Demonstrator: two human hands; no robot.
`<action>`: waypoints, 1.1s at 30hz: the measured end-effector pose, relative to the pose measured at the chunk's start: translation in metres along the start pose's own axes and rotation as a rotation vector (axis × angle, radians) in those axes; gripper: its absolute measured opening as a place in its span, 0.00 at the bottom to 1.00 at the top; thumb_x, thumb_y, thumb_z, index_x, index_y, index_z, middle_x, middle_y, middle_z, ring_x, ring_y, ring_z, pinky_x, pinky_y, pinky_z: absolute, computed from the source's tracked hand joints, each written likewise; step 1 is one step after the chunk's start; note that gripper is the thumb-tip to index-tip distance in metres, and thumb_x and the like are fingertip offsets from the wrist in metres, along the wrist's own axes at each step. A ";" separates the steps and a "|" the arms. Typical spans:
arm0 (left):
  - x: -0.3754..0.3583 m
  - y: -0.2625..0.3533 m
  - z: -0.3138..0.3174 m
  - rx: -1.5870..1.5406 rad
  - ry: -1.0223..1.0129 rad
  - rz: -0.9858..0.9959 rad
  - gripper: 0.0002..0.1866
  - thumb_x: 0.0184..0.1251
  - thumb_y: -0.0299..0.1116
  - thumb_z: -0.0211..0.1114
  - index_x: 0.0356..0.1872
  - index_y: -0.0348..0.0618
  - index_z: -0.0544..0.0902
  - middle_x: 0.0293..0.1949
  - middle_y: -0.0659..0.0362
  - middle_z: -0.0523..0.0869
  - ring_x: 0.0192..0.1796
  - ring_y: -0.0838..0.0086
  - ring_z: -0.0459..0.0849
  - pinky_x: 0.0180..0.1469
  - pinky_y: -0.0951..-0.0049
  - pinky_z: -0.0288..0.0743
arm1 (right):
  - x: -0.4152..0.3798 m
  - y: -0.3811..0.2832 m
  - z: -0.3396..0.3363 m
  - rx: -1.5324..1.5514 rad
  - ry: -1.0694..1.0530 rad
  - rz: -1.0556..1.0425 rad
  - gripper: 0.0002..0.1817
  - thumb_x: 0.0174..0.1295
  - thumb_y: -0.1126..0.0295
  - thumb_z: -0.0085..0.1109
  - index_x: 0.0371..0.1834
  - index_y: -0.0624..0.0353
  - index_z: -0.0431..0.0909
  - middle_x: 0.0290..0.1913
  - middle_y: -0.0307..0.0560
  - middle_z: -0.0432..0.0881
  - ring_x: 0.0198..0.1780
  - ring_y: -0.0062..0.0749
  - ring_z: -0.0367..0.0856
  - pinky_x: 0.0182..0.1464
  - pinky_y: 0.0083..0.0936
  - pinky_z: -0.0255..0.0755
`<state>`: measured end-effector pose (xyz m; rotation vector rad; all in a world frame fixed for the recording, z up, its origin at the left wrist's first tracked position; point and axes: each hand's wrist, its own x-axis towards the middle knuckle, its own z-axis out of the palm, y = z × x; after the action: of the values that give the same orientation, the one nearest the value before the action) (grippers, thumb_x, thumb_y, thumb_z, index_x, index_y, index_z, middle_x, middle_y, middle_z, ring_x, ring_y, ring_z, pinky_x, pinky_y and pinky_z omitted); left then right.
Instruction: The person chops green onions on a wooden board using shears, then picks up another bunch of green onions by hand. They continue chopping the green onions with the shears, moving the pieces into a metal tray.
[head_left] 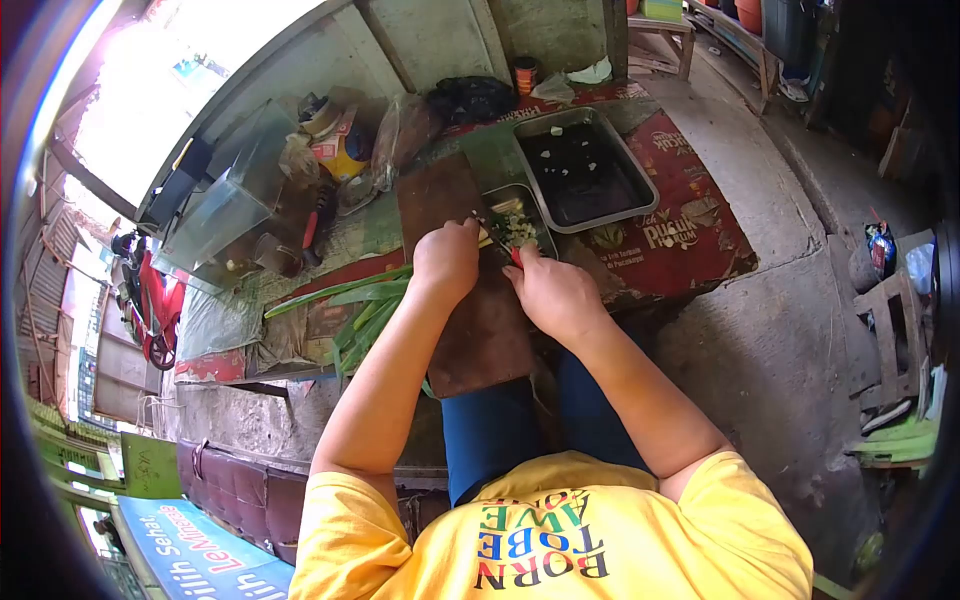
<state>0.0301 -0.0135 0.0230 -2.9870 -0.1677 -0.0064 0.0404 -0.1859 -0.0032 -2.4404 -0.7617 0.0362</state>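
My left hand (450, 255) is closed above the brown cutting board (480, 345), with a small pale vegetable piece (485, 239) at its fingertips. Its exact kind is hidden by the fingers. My right hand (555, 288) grips a knife by its red handle (517, 257); the blade points toward the left hand and is only partly visible. Just beyond both hands, a small metal tray (545, 232) holds chopped pale-green and white bits (515, 225). Long green leaves (370, 312), like leek or spring onion, lie left of the board, partly under my left forearm.
A larger metal tray (650, 203) with a dark inside and several white bits stands at the back right. Clear plastic box (225, 205), plastic bags (405, 135), a red-handled tool (311, 230) and a cup (277, 255) crowd the left. A jar (525, 75) stands by the back wall.
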 end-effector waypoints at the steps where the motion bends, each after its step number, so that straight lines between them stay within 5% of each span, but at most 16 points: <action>1: 0.001 0.000 0.002 0.009 0.012 0.000 0.21 0.58 0.27 0.63 0.55 0.41 0.77 0.43 0.48 0.85 0.44 0.55 0.87 0.44 0.61 0.82 | 0.000 0.000 -0.002 -0.003 -0.011 -0.011 0.19 0.71 0.55 0.50 0.46 0.63 0.71 0.28 0.59 0.84 0.34 0.56 0.85 0.36 0.50 0.78; 33: 0.002 -0.002 0.003 -0.037 -0.002 -0.037 0.17 0.58 0.26 0.62 0.50 0.40 0.79 0.41 0.48 0.87 0.45 0.54 0.87 0.44 0.59 0.82 | -0.004 0.022 0.009 0.053 -0.159 0.045 0.21 0.72 0.53 0.48 0.47 0.63 0.72 0.37 0.63 0.84 0.43 0.60 0.83 0.46 0.52 0.75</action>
<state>0.0320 -0.0109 0.0199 -3.0203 -0.2252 -0.0106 0.0468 -0.1981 -0.0233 -2.4249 -0.7649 0.2676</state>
